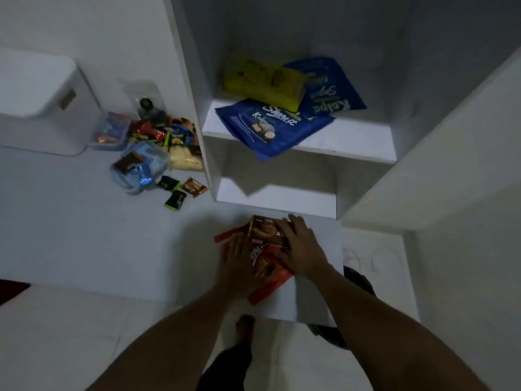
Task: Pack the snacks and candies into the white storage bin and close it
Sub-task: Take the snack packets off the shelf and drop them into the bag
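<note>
Red-orange foil snack packet (265, 249) is pinned at white slab's (279, 309) far edge, prob. for pickup: R hand (301, 249) laid flat on it, L hand (236, 261) blurred, grip unclear. White lidded storage bin (36, 103) is seen far left.

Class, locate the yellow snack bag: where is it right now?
Head view, upper centre-right: the yellow snack bag lies on the white cabinet's upper shelf, overlapping two blue pouches.

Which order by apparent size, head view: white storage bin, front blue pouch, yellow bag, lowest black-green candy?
1. white storage bin, cropped at frame edge
2. front blue pouch
3. yellow bag
4. lowest black-green candy
</note>
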Action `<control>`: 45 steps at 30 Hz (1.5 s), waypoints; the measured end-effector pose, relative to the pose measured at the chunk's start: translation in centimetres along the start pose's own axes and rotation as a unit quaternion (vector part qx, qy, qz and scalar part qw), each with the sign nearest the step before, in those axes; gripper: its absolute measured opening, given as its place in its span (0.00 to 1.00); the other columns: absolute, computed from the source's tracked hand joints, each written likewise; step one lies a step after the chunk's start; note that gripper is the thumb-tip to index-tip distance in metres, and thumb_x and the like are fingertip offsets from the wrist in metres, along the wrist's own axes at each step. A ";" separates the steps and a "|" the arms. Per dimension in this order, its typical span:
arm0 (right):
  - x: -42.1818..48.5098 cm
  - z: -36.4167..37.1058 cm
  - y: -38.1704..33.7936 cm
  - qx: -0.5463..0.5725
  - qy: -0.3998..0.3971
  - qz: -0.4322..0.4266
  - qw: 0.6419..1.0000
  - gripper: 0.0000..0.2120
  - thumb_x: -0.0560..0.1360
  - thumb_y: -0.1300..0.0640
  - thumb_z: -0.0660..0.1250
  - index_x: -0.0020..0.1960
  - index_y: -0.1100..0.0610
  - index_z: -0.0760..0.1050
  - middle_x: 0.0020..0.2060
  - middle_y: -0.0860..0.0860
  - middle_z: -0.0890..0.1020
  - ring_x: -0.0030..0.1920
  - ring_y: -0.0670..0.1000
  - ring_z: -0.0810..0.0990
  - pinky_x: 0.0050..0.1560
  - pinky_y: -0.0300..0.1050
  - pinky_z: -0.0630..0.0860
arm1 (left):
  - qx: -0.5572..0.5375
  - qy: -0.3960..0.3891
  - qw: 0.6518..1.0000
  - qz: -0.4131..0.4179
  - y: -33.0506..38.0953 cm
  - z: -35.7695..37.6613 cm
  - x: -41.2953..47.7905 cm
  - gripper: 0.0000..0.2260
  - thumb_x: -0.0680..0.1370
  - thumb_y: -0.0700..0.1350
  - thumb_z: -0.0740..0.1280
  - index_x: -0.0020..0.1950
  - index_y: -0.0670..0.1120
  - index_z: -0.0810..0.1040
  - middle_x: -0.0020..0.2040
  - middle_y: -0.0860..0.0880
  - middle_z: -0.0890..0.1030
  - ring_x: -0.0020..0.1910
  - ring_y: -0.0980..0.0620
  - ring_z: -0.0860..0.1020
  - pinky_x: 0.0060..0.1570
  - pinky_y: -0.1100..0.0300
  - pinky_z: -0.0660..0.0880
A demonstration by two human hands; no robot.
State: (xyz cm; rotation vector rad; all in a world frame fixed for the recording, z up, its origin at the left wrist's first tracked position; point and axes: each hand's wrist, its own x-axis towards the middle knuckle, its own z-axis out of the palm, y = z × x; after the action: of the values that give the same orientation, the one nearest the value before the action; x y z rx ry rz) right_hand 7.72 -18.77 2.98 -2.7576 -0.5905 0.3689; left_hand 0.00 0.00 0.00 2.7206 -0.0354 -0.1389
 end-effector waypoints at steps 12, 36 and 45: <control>0.4 0.1 2.0 0.031 0.007 0.056 0.998 0.33 0.76 0.45 0.63 0.77 0.50 0.57 0.67 0.55 0.68 0.65 0.58 0.67 0.60 0.58 0.75 | -0.049 -0.071 0.996 -0.006 -1.5 2.5 1.5 0.53 0.63 0.72 0.68 0.77 0.42 0.58 0.73 0.39 0.69 0.73 0.36 0.67 0.69 0.37 0.65; -19.0 -6.2 21.0 0.157 0.173 0.215 0.948 0.31 0.78 0.44 0.63 0.76 0.47 0.55 0.66 0.51 0.69 0.64 0.52 0.68 0.55 0.51 0.76 | -0.230 -0.076 0.968 0.063 24.0 3.7 2.8 0.18 0.77 0.48 0.69 0.66 0.54 0.70 0.60 0.51 0.77 0.50 0.53 0.80 0.49 0.54 0.80; -26.0 -2.5 31.2 0.187 0.084 0.264 0.942 0.30 0.77 0.46 0.66 0.75 0.44 0.57 0.60 0.49 0.72 0.60 0.50 0.69 0.47 0.45 0.73 | -0.279 -0.069 0.957 -0.044 32.6 13.3 0.3 0.06 0.81 0.45 0.64 0.48 0.56 0.73 0.44 0.55 0.78 0.41 0.57 0.78 0.43 0.56 0.78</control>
State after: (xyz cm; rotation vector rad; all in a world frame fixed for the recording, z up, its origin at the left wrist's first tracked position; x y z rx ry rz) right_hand -3.36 -57.78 -0.35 -2.4949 0.2545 0.3117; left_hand -1.23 -35.15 1.15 2.1448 0.0750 -0.3142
